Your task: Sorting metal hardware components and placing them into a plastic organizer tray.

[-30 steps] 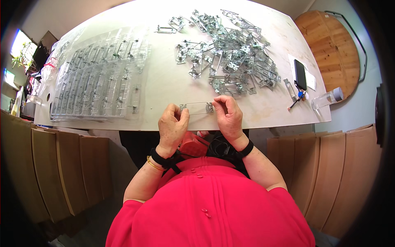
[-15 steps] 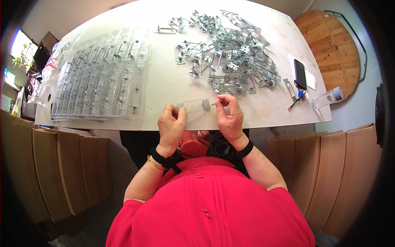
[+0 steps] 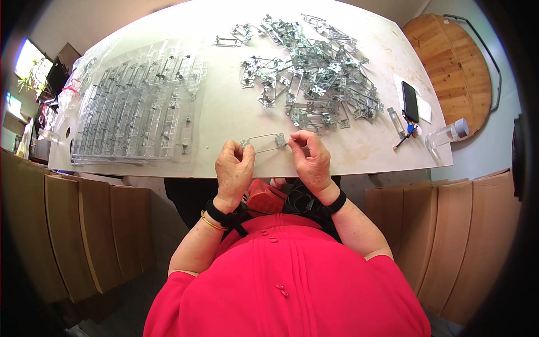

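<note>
Near the table's front edge, my left hand (image 3: 234, 171) pinches one end of a thin metal wire-frame bracket (image 3: 264, 136) with small plates at both ends. The bracket lies level, pointing toward my right hand (image 3: 310, 161). Thumb and forefinger of that hand are closed together at the bracket's right end plate; a small thin metal piece was between them earlier, but the fingers now mostly hide it. Just beyond my hands spreads a large heap of similar metal brackets (image 3: 325, 73). To the left are stacked clear plastic trays (image 3: 193, 101) with such brackets in their slots.
At the white table's (image 3: 219, 106) right side are a black phone (image 3: 410, 101) on paper, a single bracket (image 3: 395, 122), a small blue-and-black item (image 3: 412, 130) and a clear bottle (image 3: 446, 136) lying down. Cardboard boxes (image 3: 78, 230) flank me on both sides.
My right hand has moved slightly left, bringing its fingertips and the small piece up to the bracket's right end. My left hand and the bracket have hardly moved.
</note>
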Demonstrator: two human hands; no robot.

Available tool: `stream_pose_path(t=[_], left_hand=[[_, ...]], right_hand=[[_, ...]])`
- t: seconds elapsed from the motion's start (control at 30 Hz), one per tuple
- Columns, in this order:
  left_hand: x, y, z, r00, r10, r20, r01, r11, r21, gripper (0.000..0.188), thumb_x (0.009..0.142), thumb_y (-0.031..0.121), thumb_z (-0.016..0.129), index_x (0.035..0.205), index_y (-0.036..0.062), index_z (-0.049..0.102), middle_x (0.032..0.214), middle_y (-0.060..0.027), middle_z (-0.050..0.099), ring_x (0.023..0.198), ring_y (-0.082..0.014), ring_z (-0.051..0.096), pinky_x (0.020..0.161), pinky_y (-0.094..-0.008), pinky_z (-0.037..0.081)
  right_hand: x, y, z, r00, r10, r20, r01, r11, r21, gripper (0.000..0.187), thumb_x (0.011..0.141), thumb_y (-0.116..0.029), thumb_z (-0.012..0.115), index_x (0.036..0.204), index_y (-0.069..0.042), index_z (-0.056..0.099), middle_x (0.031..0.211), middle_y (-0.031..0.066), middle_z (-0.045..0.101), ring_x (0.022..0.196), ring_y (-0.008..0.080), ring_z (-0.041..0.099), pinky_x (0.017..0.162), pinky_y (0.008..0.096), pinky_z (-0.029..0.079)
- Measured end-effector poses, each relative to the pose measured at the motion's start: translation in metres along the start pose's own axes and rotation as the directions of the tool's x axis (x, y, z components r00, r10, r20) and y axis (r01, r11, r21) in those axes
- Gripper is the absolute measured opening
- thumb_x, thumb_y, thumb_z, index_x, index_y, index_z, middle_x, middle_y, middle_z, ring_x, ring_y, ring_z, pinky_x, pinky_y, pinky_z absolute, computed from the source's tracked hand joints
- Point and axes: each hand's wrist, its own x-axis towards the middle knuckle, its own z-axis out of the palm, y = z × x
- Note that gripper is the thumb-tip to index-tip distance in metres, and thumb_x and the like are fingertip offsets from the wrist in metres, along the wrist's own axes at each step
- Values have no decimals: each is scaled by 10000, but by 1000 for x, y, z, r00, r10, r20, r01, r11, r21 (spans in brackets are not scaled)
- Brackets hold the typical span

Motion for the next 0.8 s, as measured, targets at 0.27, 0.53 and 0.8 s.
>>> stream_pose_path(t=[0.27,0.53,0.8], left_hand=[[0,1,-1,1000,3,6,-3,1000,8,267,945,160,741,820,12,557,662,-100,571,594,-204,550,593,-375,484],[-1,2,-1,1000,6,6,-6,1000,5,268,948,160,738,824,12,553,660,-95,562,591,-200,536,592,-373,482],[-1,2,0,1000,15,4,-15,1000,8,271,951,165,733,823,11,550,660,-98,556,592,-200,533,593,-374,481]], right_hand=[[1,0,0,999,-44,14,45,998,-34,228,927,19,764,1121,-47,665,1008,128,718,870,288,720,764,366,584],[-1,1,2,999,43,17,-43,999,2,225,937,21,751,1135,-36,661,1011,136,714,858,294,717,765,370,582],[0,6,3,1000,-13,14,13,1000,-2,208,947,12,743,1132,-41,665,1009,132,717,877,297,719,774,375,579]])
